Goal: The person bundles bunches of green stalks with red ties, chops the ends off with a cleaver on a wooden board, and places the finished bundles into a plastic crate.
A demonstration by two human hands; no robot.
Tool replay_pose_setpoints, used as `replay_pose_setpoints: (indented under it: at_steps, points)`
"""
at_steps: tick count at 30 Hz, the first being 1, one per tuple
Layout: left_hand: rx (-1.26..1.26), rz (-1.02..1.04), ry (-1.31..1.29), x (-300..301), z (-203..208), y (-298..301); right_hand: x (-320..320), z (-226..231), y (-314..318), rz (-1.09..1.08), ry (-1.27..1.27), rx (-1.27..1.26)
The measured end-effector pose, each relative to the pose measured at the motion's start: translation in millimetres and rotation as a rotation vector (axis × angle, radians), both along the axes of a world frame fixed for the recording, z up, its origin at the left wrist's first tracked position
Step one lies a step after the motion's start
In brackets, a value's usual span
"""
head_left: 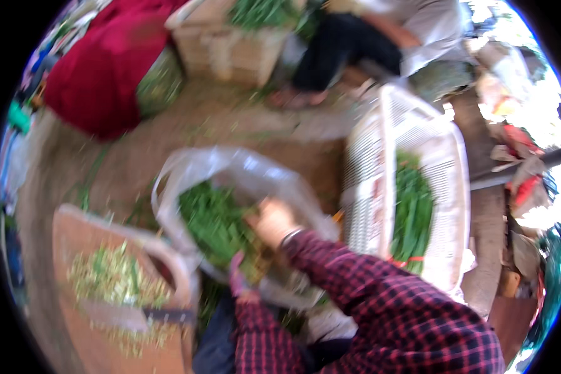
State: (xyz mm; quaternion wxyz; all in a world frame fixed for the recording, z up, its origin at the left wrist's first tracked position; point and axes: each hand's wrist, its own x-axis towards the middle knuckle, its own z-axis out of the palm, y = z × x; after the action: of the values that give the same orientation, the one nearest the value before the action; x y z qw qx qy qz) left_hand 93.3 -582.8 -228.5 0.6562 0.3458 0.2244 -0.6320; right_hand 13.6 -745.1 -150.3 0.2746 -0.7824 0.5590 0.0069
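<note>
A clear plastic bag [196, 163] stands open in front of me, with a heap of long green leafy vegetables [213, 218] inside. My right hand [274, 222], a bracelet at its wrist, is closed and curled at the paler, yellowish ends of the greens. At the near side of the same greens is my left hand [237, 277], pinkish and blurred; its fingers are mostly hidden. Left of the bag, a knife [131, 315] with a dark handle and broad blade lies on a wooden board [68, 249] among chopped pale trimmings [109, 274].
A white slatted plastic basket [369, 187] to my right holds greens tied with a red band [414, 215]. At the back stands a pale foam box [221, 53] topped with greens. A person in dark trousers [336, 47] sits behind; red cloth [109, 68] is at far left.
</note>
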Motion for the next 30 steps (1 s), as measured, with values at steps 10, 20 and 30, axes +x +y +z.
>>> replay_pose_setpoints:
  at_steps: [10, 20, 30]
  points:
    - [-0.017, -0.030, -0.019, -8.4, -11.5, -0.6, 18.5, -12.1, 42.1, 0.167, 0.212, 0.314]
    - [-0.307, 0.014, -0.033, -7.2, -13.3, -4.2, 28.1, 3.3, 76.2, 0.132, 0.060, 0.382]
    - [-0.466, 0.047, 0.083, -4.5, -3.4, 4.7, 22.8, 41.9, 78.3, 0.556, 0.216, 0.238]
